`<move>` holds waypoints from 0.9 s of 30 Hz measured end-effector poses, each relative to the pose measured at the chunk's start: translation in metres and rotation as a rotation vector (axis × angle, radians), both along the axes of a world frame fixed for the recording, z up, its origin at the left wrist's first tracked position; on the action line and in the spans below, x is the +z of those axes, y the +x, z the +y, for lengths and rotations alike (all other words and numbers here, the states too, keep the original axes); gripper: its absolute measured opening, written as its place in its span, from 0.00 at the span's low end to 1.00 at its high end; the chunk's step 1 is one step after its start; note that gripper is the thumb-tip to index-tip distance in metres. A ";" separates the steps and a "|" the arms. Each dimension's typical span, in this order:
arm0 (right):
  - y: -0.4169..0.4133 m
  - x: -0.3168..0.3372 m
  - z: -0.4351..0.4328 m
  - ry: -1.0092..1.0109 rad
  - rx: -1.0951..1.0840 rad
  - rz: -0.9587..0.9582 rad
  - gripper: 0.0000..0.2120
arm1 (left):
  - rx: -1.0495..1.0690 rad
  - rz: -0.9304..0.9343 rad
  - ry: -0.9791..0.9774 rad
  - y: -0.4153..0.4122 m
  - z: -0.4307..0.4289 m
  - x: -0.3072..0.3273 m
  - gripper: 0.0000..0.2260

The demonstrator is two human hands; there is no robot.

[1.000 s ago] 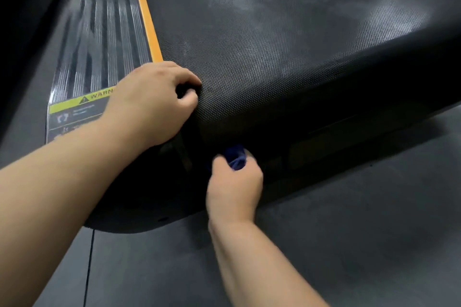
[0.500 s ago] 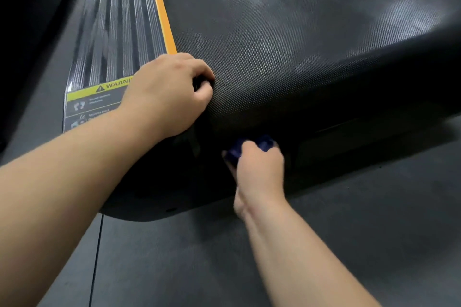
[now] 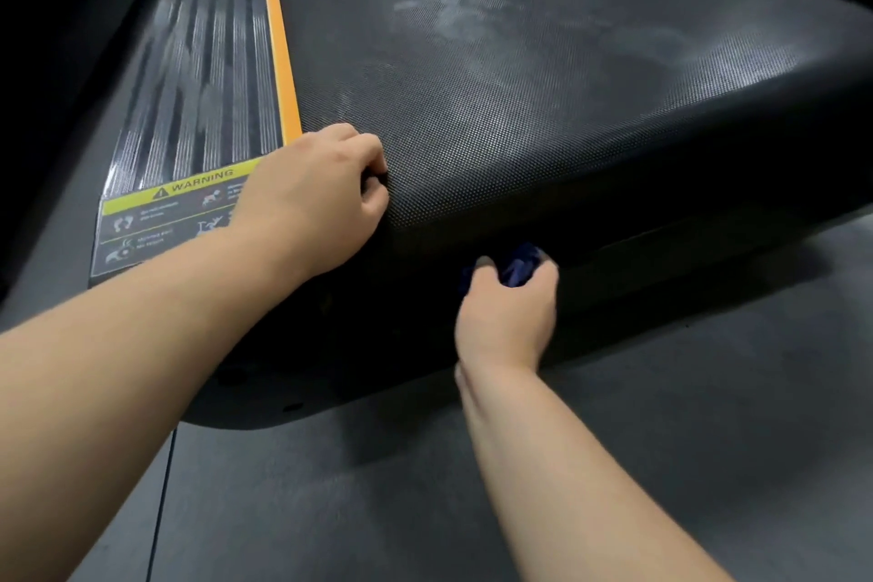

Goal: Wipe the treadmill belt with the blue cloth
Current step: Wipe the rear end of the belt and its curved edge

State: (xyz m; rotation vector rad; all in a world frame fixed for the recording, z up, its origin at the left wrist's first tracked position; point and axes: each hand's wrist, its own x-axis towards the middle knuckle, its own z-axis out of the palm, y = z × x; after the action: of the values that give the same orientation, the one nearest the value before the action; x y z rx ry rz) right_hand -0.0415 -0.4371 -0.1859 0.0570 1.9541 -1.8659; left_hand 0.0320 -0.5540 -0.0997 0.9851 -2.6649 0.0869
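Right hand point(image 3: 508, 312) edges rightward along the rear curve of the treadmill belt point(image 3: 519, 109), fingers clamped on the bunched blue cloth point(image 3: 519, 267); left hand point(image 3: 316, 199) pinches the belt's near corner with curled fingers | progress: pale smears show farther up; most wiping seemingly left

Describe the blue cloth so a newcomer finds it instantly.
Follow the black treadmill belt to its rounded near end. Just below that edge, the right hand grips the bunched blue cloth. It is the only blue thing in view.
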 end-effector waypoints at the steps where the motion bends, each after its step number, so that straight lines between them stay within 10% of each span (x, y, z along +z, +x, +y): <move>1: 0.007 0.003 -0.006 0.001 0.022 -0.057 0.17 | 0.011 -0.001 -0.005 0.000 0.001 0.000 0.08; 12: 0.039 0.004 -0.005 -0.257 0.408 -0.564 0.13 | -0.021 -0.002 -0.031 -0.002 0.001 -0.004 0.09; 20: -0.094 0.005 0.028 -0.115 -0.348 -0.066 0.10 | -0.207 -0.004 0.179 -0.034 0.022 -0.009 0.22; 27: -0.066 -0.006 -0.009 -0.093 -0.102 -0.157 0.13 | -0.126 0.064 0.116 -0.067 0.024 -0.008 0.18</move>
State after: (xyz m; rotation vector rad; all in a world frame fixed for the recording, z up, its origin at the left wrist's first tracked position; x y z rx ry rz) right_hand -0.1071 -0.4460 -0.1916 0.2715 1.7874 -1.9510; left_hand -0.0349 -0.5303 -0.1073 0.8351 -2.6904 -0.1251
